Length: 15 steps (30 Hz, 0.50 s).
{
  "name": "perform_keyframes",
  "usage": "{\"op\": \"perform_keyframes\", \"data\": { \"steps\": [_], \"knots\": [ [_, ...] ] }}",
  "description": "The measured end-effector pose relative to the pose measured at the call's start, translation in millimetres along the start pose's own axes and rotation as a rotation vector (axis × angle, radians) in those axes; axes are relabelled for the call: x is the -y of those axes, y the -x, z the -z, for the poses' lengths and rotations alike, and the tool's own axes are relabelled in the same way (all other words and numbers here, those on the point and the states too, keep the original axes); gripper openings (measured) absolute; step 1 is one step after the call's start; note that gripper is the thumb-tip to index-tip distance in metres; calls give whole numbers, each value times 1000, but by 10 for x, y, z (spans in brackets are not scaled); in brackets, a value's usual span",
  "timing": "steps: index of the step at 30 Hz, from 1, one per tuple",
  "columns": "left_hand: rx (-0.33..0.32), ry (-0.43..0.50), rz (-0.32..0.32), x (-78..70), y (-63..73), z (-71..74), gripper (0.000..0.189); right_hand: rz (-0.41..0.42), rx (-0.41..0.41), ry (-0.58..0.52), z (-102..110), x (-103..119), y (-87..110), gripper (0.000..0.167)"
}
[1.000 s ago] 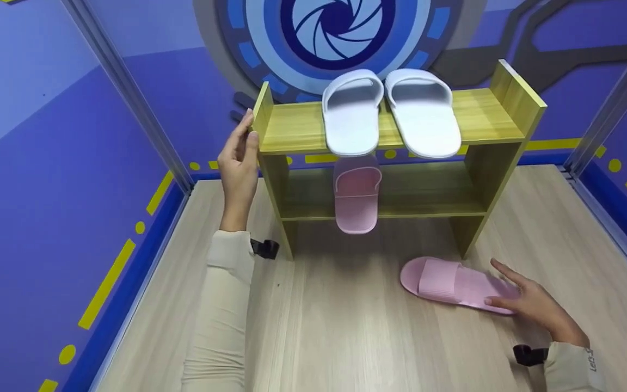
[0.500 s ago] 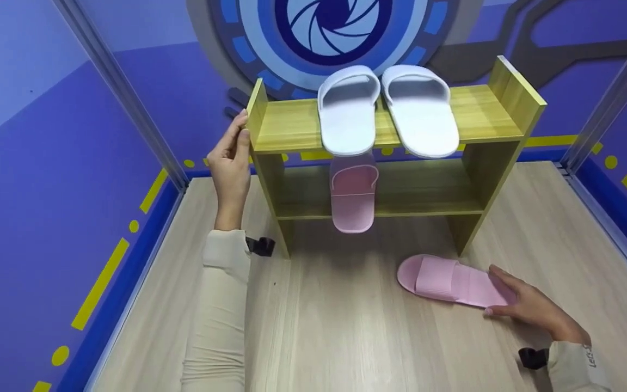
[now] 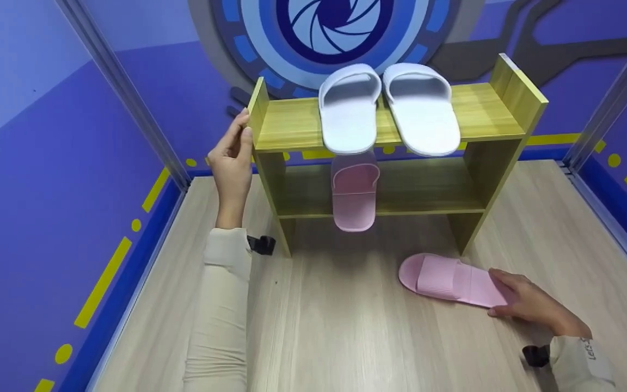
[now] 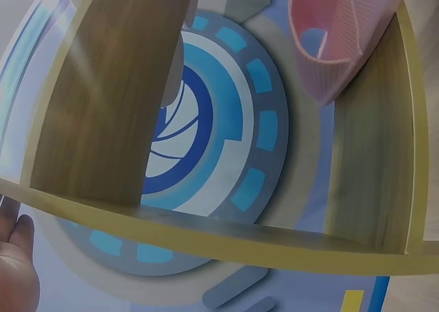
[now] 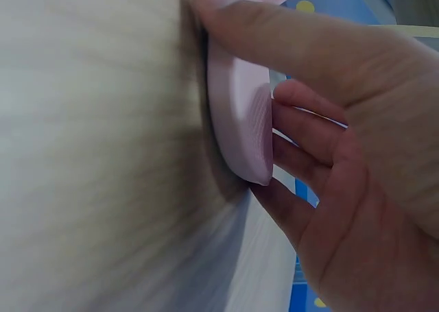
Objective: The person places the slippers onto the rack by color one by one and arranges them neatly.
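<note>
A pink slipper lies on the floor in front of the rack, its toe strap towards the left. My right hand grips its heel end, with the thumb on the near edge and the fingers on the far one; the right wrist view has the heel between them. At the upper left, my left hand rests against the outside of the wooden shoe rack, fingers nearly straight. A second pink slipper stands on the middle shelf. Two white slippers, a left one and a right one, sit side by side on top.
The wood-patterned floor spreads in front of the rack. Behind it rises a blue and purple printed wall. Metal posts mark the corners, and the white slippers overhang the top shelf's front edge.
My right hand has closed its thumb and fingers about the heel of the floor slipper. That slipper stays on the floor. My left hand keeps its contact with the rack's side.
</note>
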State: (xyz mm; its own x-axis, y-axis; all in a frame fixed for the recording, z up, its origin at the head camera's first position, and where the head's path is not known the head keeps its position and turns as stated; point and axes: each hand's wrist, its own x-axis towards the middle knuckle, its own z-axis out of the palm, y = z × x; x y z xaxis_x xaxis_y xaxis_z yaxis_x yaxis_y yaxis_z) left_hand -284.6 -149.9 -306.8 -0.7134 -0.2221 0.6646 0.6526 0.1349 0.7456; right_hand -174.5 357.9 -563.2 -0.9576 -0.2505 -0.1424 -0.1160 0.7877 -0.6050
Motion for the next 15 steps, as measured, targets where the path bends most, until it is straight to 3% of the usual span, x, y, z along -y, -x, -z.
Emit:
{"op": "perform_keyframes", "data": {
  "steps": [4, 15],
  "knots": [
    [-2, -3, -6, 5, 0, -5, 32, 26, -23, 31, 2, -9, -3, 94],
    [-6, 8, -8, 7, 6, 4, 33, -13, -10, 46, 22, 3, 5, 96]
  ]
}}
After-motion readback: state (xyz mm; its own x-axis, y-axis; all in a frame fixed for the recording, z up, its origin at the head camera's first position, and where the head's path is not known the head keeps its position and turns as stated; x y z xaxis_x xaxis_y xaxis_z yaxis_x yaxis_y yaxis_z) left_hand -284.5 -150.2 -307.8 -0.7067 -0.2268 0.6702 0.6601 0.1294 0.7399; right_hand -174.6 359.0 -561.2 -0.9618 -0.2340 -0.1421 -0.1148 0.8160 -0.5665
